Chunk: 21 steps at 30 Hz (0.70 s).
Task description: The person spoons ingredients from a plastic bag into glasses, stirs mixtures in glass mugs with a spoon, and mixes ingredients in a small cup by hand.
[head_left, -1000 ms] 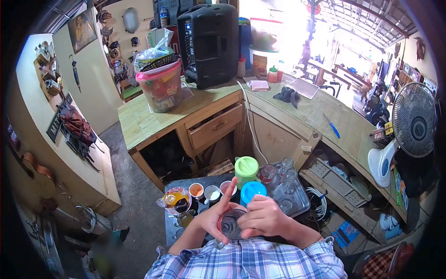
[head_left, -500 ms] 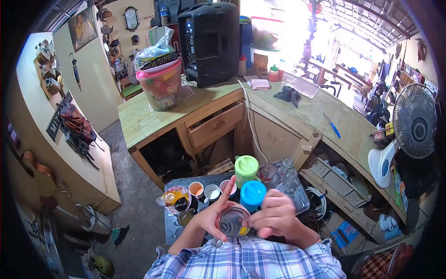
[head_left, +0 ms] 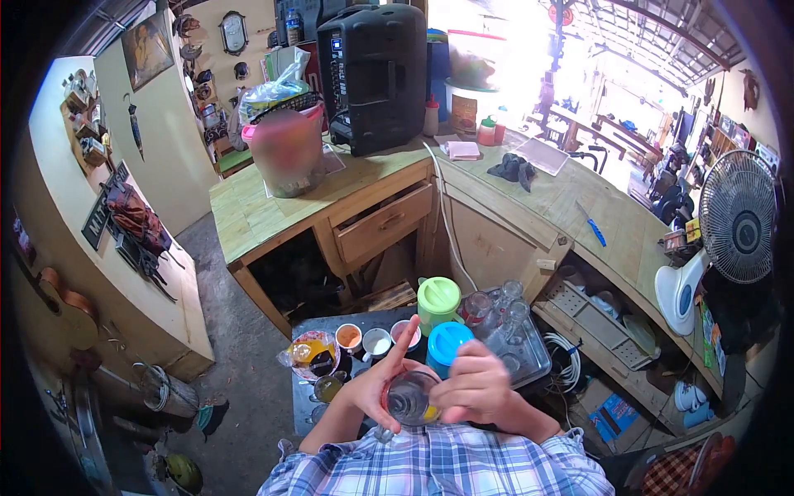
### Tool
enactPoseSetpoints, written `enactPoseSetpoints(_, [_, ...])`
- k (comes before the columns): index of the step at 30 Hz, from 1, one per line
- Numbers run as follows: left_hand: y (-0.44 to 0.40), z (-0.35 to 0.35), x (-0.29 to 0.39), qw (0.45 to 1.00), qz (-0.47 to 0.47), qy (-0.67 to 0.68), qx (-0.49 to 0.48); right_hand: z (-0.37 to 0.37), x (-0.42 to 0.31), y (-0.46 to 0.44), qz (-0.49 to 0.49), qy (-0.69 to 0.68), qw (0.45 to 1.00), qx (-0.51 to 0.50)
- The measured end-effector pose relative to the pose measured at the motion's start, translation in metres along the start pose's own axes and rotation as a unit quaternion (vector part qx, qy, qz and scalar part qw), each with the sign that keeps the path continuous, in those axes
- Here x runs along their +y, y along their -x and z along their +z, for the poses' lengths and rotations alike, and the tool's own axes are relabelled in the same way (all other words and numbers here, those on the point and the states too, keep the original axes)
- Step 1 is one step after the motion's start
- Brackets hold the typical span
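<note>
My left hand (head_left: 382,393) is closed around a clear glass mug (head_left: 409,398), tilted so that its mouth faces up at me. Its forefinger points up past the rim, and the mug's handle hangs low near my shirt. At the mug's right side my right hand (head_left: 475,387) is curled, slightly blurred, with its fingertips at the rim. Something small and yellow (head_left: 431,412) shows there; whether my fingers grip it is hidden. Just beyond stand a blue-lidded pitcher (head_left: 451,341) and a green-lidded pitcher (head_left: 438,296).
On the low table (head_left: 308,388) are a plate with yellow and dark contents (head_left: 316,354), a cup of orange powder (head_left: 348,336) and a cup of white contents (head_left: 377,342). A tray (head_left: 538,360) holds several glasses. Behind are a wooden counter (head_left: 372,178), a knife (head_left: 594,227) and a fan (head_left: 736,223).
My right hand has shifted a little left and down, closer to the mug's rim. My left hand and the mug have barely moved.
</note>
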State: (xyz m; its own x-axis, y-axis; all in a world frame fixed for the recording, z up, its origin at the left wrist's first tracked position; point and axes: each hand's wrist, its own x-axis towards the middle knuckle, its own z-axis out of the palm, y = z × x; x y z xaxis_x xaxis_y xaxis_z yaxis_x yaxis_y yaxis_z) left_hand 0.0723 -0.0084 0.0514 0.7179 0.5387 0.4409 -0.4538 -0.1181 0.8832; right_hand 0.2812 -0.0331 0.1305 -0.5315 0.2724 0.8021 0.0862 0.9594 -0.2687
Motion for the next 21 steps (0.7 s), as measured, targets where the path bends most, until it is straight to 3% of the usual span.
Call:
enactPoseSetpoints(5, [0.001,-0.001,0.000,1.000,-0.023,0.016,0.006,0.006,0.004,0.004,0.025,0.005,1.000,-0.008])
enactPoseSetpoints(8, [0.001,-0.008,-0.005,0.998,0.016,-0.060,-0.017,0.012,0.007,0.004,0.025,-0.002,0.999,-0.034])
enactPoseSetpoints(10, [0.000,0.000,-0.001,0.999,-0.018,0.035,0.005,-0.009,-0.003,0.001,0.028,0.001,1.000,-0.004])
enactPoseSetpoints(14, [0.001,-0.002,0.001,0.999,-0.043,0.026,0.008,-0.001,0.003,0.005,0.059,0.034,0.997,0.026])
enactPoseSetpoints(16, [0.002,-0.008,-0.003,0.995,0.019,-0.102,0.011,0.021,0.013,0.011,0.092,0.020,0.994,-0.056])
enactPoseSetpoints(17, [0.001,-0.007,-0.003,0.995,0.019,-0.102,0.010,0.020,0.012,0.012,0.104,0.021,0.993,-0.044])
enactPoseSetpoints(21, [0.001,-0.003,-0.003,0.999,-0.032,0.013,0.021,-0.020,-0.006,0.008,0.121,0.043,0.991,0.035])
